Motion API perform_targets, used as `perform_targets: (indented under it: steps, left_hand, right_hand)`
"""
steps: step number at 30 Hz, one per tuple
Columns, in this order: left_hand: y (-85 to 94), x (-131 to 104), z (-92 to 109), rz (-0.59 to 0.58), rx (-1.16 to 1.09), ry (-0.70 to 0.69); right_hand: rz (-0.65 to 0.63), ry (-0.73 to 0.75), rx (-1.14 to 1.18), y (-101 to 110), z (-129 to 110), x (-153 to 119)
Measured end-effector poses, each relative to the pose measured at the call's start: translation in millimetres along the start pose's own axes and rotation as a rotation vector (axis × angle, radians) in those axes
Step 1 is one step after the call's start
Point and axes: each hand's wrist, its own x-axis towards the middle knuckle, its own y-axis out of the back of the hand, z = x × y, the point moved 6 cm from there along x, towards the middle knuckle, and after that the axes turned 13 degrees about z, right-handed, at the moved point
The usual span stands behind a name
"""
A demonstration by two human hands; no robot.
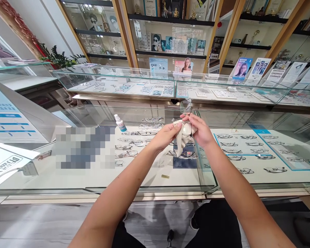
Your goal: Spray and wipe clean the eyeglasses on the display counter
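One pair of eyeglasses (186, 106) is up in front of the person, above the glass tabletop (139, 177), with a lens standing clear past the fingertips. The left hand (167, 135) pinches a pale cloth (180, 139), thumb on top, and the cloth's loose end hangs down. The right hand (200, 130) is curled around the eyeglasses, next to the cloth; the other lens is hard to make out there. Left of both hands stands a white bottle (120, 123) with a blue base. Rows of spectacle frames (275, 169) lie under the glass, and a small gold-coloured piece (165, 176) is near the front edge.
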Motion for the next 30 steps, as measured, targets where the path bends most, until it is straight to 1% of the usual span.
perform_targets:
  steps: [3, 6, 12, 17, 21, 26, 30]
  left_hand:
    - [-1.6, -0.4, -1.8, 0.002, -0.004, -0.010]
    - [-0.9, 0.6, -1.4, -0.010, -0.003, -0.033]
    - [-3.1, -1.6, 2.3, -0.065, -0.021, -0.016]
    - [-5.1, -5.9, 6.0, -0.081, -0.023, 0.003]
    - [-5.3, -7.9, 7.0, -0.075, -0.014, 0.002]
    - [-6.5, -8.3, 7.0, -0.068, 0.002, 0.014]
    - [-6.5, -7.2, 9.3, -0.029, 0.036, -0.029]
  right_hand:
    - [-0.064, -0.034, -0.006, -4.0, 6.1, -2.4]
    - [-0.090, -0.056, -0.012, -5.1, 9.3, -3.5]
    - [-0.078, -0.098, 0.024, -6.6, 11.2, -4.2]
    - [-0.052, -0.101, 0.004, -2.9, 14.5, -3.7]
    - [-0.052, -0.107, 0.012, -1.2, 16.4, -3.6]
    - [-0.043, -0.127, 0.030, -3.8, 15.5, -4.6]
    - [-0.045, -0.139, 0.089, -5.9, 15.2, -5.1]
